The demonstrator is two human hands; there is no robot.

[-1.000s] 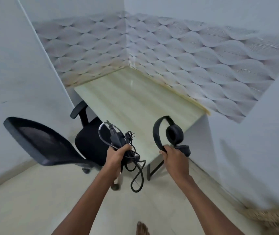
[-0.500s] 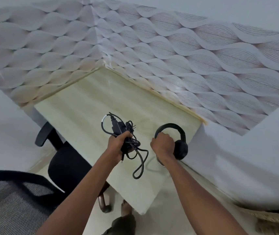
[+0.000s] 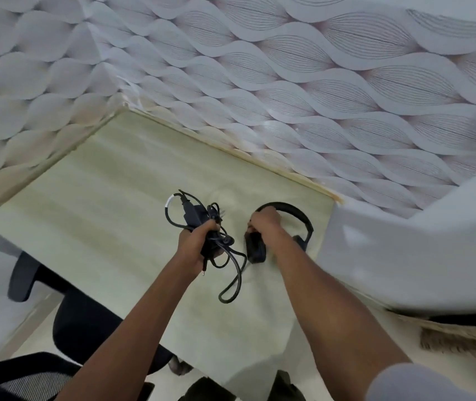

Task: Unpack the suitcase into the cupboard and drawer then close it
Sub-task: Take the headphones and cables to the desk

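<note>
My left hand (image 3: 199,237) grips a tangled black charger and cable (image 3: 193,217) above the pale wooden desk (image 3: 95,204); one loop of the cable hangs down toward the desktop. My right hand (image 3: 263,224) holds black headphones (image 3: 294,215) by the headband near the desk's right side, with one earcup (image 3: 255,247) low against the desktop. No suitcase, cupboard or drawer is in view.
A black office chair (image 3: 86,325) stands at the desk's left front, its mesh back at the bottom left. Patterned wallpaper covers the corner walls behind the desk. A white wall block (image 3: 404,256) borders the desk on the right, with a woven mat (image 3: 462,340) below it.
I have come closer to the desk. Both hands moved forward over the desktop, and the headphones were lowered from mid-air down to the desk's right side.
</note>
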